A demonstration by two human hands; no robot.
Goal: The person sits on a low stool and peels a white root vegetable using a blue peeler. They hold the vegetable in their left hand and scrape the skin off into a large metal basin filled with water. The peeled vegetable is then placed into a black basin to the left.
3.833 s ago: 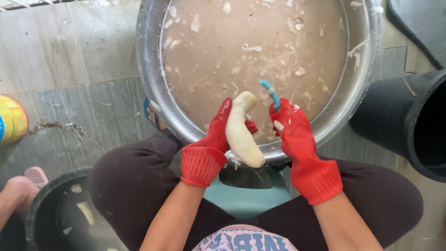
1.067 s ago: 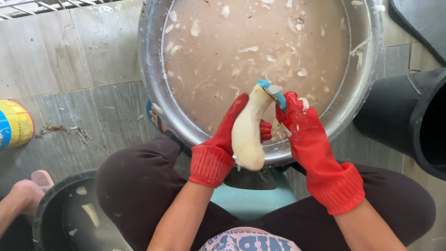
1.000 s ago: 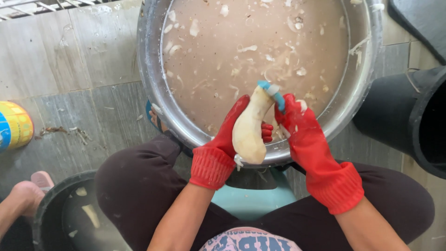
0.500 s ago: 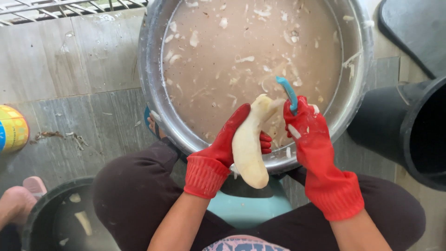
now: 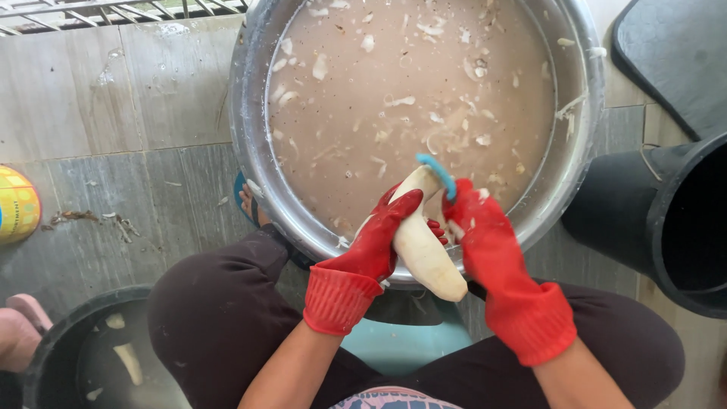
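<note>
Peeled white root (image 5: 424,242) held over the near rim of the big metal basin (image 5: 250,144), with a blue-handled peeler at its far tip.

Left hand (image 5: 371,246), in a red rubber glove, is closed around the middle of the root and keeps it tilted, far end above the murky water, near end pointing to the person's lap. Right hand (image 5: 485,235), also gloved in red, grips the peeler (image 5: 438,173) and presses it on the root's far tip. I judge the step as scraping the last skin from this end; the next move seems to need a firm left grip and a short, controlled stroke along the root. Peel scraps float in the basin. Left of the basin, near the person's knee, stands a dark bucket (image 5: 53,356) with water and pale pieces.
</note>
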